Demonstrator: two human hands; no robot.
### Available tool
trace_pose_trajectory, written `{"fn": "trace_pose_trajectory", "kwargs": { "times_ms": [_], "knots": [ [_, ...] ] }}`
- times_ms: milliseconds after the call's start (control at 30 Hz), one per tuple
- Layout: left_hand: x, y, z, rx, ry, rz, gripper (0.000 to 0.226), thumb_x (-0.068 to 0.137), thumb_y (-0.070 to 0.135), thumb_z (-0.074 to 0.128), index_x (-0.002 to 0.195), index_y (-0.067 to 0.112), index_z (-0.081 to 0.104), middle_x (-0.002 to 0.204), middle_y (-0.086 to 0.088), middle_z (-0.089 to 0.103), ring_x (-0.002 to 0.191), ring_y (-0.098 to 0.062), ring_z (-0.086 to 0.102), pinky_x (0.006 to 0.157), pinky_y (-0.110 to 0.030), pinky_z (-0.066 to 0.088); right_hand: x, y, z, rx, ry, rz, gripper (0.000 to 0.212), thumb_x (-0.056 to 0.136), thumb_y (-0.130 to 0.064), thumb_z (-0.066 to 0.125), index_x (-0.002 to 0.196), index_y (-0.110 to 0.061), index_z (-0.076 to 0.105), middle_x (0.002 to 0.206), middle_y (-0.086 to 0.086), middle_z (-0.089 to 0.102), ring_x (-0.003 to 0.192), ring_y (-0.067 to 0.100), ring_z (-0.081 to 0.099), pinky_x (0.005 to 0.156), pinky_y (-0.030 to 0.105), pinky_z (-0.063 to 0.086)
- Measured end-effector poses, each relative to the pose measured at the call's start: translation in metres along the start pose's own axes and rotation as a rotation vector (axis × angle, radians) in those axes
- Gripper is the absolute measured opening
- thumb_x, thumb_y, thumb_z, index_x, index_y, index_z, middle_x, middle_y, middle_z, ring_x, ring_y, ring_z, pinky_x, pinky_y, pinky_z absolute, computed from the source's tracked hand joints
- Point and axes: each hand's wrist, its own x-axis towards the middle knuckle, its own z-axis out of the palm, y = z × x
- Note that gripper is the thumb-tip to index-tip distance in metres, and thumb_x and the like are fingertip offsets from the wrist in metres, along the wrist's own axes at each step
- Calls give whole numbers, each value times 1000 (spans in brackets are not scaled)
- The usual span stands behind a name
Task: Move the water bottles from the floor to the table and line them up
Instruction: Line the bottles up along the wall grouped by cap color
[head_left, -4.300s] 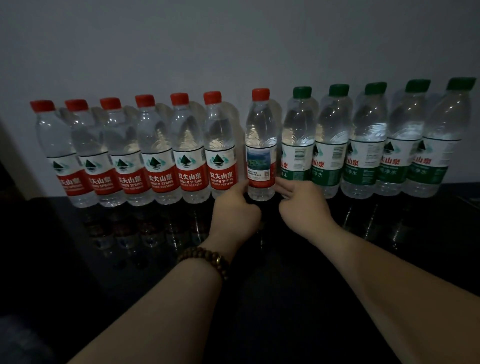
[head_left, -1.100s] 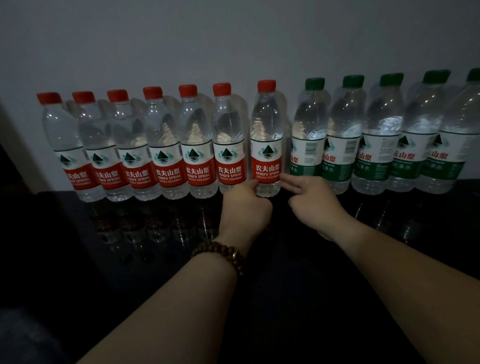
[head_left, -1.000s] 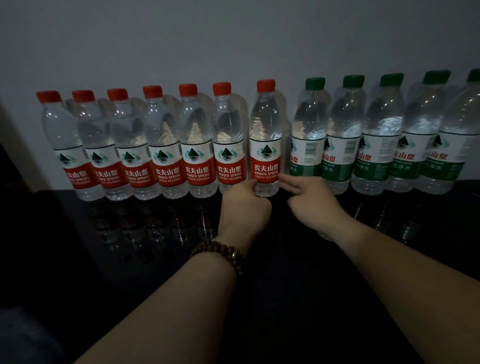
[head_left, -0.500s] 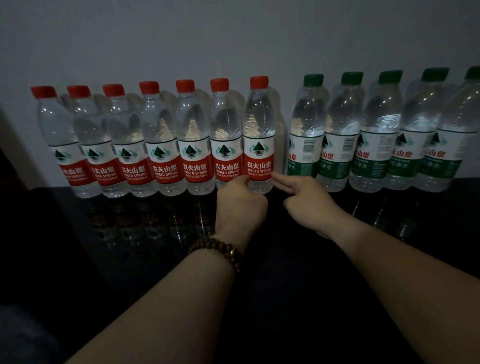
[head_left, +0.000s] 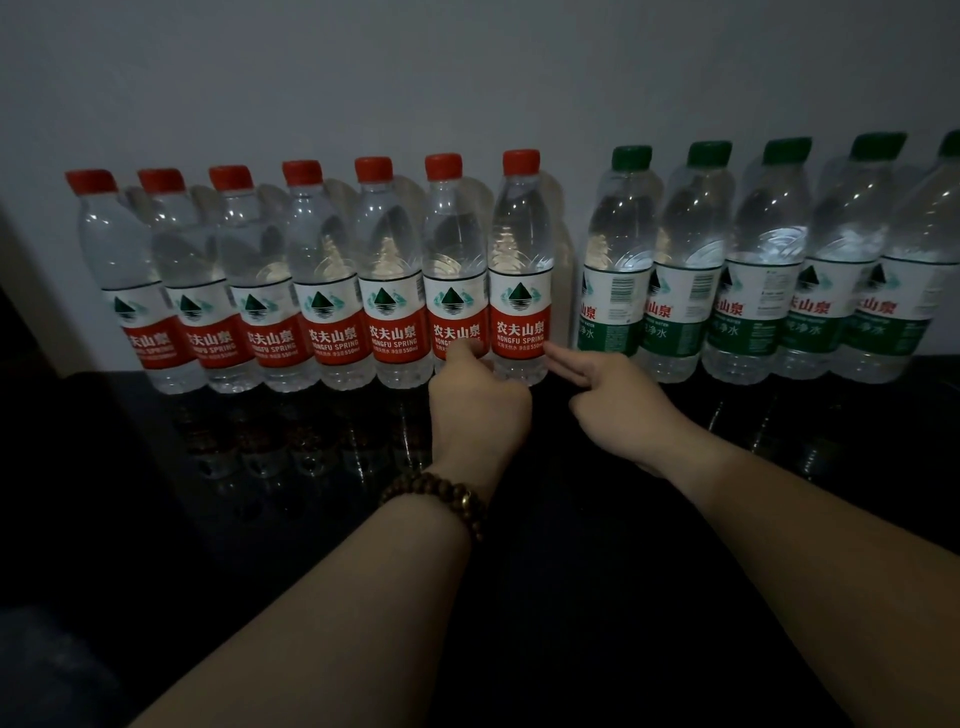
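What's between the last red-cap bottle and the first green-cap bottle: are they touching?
Apart. The head view shows a strip of wall between the last red-cap bottle and the first green-cap bottle, from shoulders down to labels.

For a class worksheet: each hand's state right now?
Left hand: curled, tip at the red-capped bottles; grip cannot be told.
Right hand: open, straight fingers touch the rightmost red-capped bottle.

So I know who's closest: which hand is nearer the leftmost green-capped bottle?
Right. The right hand sits just in front of the leftmost green-capped bottle; the left hand is farther left, at the red-capped bottles.
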Motion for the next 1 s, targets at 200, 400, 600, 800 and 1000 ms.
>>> {"fn": "trace_pose_trajectory", "kwargs": {
  "times_ms": [200,400,600,800,1000],
  "knots": [
    [0,0,0,3,-8,-9,51,87,8,66,135,16,51,82,23,47,73,11,43,58,-5,30,-1,0,0,-14,18,-16,88,83,12,48,154,-40,41,149,-22,51,69,-6,62,52,16,43],
    [-5,7,-6,-72,98,-29,58,85,5,68,134,19,40,104,7,60,91,-10,60,61,-8,35,-6,-4,0,50,138,-100,80,85,11,49,148,-39,51,144,-11,60,62,-12,62,48,12,44],
    [-10,9,-6,-87,95,1,85,86,7,72,152,27,23,129,-2,61,114,-16,62,84,-23,45,-7,-6,3,-22,1,-134,91,88,6,55,150,-57,35,149,-12,55,129,-4,54,92,17,51],
    [-10,10,-5,-38,70,-32,88,87,8,68,155,31,16,122,-6,65,112,-19,63,81,-22,44,-7,-7,7,-66,-78,-168,107,81,8,51,142,-74,19,153,-23,45,127,-12,52,83,20,53],
    [-10,12,-6,-32,45,-64,92,86,4,67,156,33,14,119,-10,66,109,-23,65,85,-29,50,-8,-7,6,-99,-102,-171,109,80,5,51,140,-78,14,155,-23,43,130,-12,49,79,21,53]
  ]
}}
